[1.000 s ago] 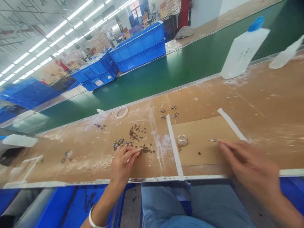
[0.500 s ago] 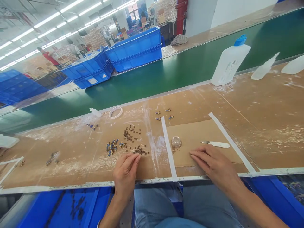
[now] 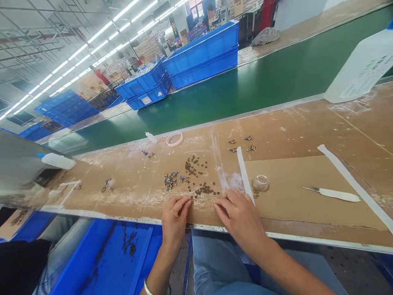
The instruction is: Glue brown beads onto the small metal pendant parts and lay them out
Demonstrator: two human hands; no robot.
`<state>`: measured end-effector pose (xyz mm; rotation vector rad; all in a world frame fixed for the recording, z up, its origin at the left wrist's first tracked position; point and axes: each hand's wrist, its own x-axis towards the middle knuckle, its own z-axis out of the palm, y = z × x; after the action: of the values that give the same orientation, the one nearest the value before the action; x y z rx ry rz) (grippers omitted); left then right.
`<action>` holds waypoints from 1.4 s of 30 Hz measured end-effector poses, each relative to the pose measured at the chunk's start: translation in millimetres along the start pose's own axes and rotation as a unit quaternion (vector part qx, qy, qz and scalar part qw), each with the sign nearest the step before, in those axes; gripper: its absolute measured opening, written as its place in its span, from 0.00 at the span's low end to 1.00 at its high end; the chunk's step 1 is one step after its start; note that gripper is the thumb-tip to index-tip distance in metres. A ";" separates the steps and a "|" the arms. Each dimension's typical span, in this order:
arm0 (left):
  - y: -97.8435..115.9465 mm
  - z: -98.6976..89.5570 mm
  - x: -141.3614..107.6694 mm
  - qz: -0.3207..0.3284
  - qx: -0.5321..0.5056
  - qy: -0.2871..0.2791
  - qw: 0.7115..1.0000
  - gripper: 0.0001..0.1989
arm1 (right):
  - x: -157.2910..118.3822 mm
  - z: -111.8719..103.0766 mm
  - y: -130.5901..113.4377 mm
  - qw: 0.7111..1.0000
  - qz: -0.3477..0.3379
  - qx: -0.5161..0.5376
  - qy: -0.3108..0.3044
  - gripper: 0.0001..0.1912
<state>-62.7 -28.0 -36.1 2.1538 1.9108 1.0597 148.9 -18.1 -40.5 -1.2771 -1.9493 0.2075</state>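
My left hand (image 3: 175,215) is pinched at the table's front edge, its fingertips by a tiny dark piece too small to make out. To its right my right hand (image 3: 241,213) is closed, thumb and fingertips together; whatever it holds, if anything, is hidden. Between and beyond the hands lies a pile of small brown discs (image 3: 205,189), with more brown discs (image 3: 192,166) scattered behind. Left of these is a heap of small blue and gold pieces (image 3: 170,180). A small clear dish (image 3: 260,183) and a white-handled knife (image 3: 337,195) rest on the cardboard sheet (image 3: 294,172).
Several blue and gold pieces (image 3: 241,143) lie behind the tape strip. A tape roll (image 3: 175,139) and a small white bottle (image 3: 151,137) stand near the green belt (image 3: 196,106). A large white bottle (image 3: 359,69) is at right. At lower left, a person's leg (image 3: 58,241) shows.
The view has shifted, so the table's things appear further left or right than before. My right hand has moved left, off the cardboard towards my left hand and the discs.
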 end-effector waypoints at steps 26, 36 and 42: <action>48.7 11.7 2.5 0.065 0.083 -0.135 0.985 0.16 | -14.6 -15.4 5.5 0.999 -0.047 -0.018 -0.013 0.11; 32.2 7.8 6.1 0.060 0.053 -0.107 0.991 0.11 | -45.9 -65.8 22.5 0.995 -0.049 0.053 0.062 0.28; 30.4 0.5 -8.9 0.057 0.016 -0.080 0.995 0.09 | -66.1 -101.3 64.8 0.985 0.028 -0.092 0.146 0.33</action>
<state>-36.6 -42.6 -25.7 2.3121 1.7666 0.8473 276.3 -69.1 -39.1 -1.3958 -1.7136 -0.1307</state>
